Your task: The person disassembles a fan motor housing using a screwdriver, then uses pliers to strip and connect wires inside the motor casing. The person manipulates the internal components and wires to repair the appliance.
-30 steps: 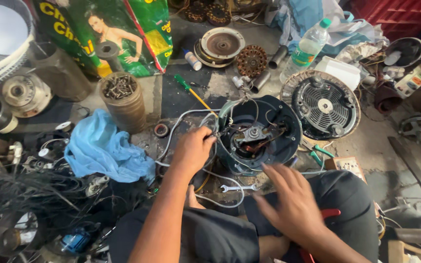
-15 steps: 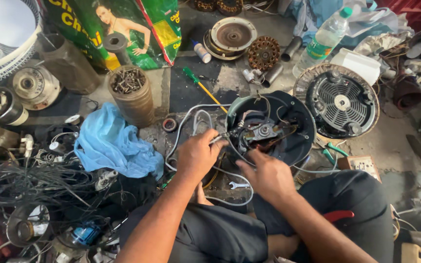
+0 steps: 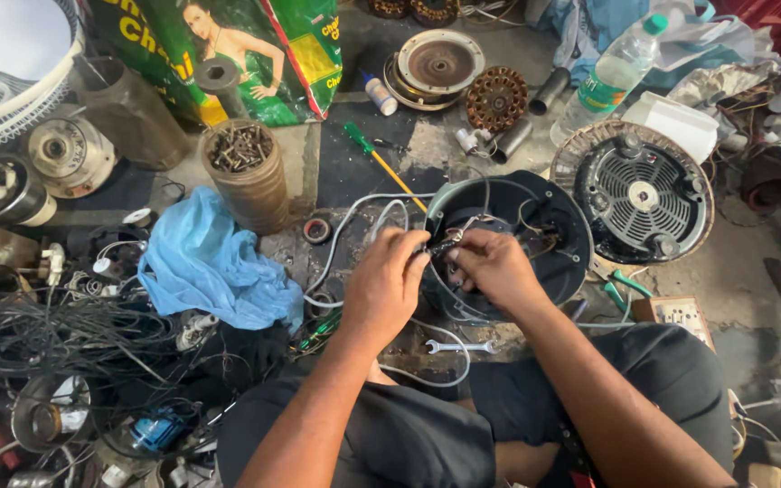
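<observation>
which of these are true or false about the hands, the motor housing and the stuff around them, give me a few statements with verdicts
1. Both hands meet over the dark round motor housing. True: the left hand and right hand pinch wires at its open top.
2. The blue cloth lies on the person's right. False: it lies on the left side, beside the tin of screws.
3. A small spanner lies on the floor below the hands. True.
4. The green-handled screwdriver is in the right hand. False: it lies on the floor, untouched.
5. The plastic bottle has a red cap. False: the cap is green.
</observation>
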